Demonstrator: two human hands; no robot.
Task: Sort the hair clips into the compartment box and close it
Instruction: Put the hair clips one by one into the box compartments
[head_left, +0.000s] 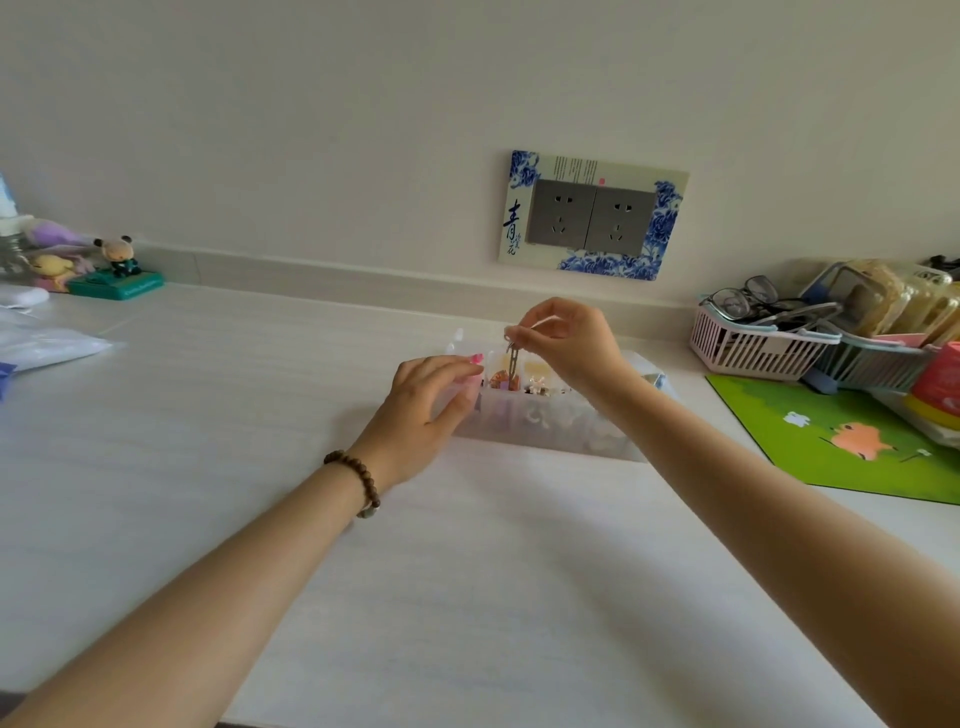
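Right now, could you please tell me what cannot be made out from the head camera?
Head view: the right end of the compartment box is hidden behind the right hand and forearm.
Head view: the left hand covers the box's left end; whether it pinches the pink piece is unclear.
Head view: the metal clip pinched by the right hand is too small and blurred to identify.

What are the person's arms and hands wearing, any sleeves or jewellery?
Both forearms are bare, with no sleeves in view. The left hand has a bracelet of round brown beads at its wrist, one bead paler. The right hand shows no glove, ring or watch.
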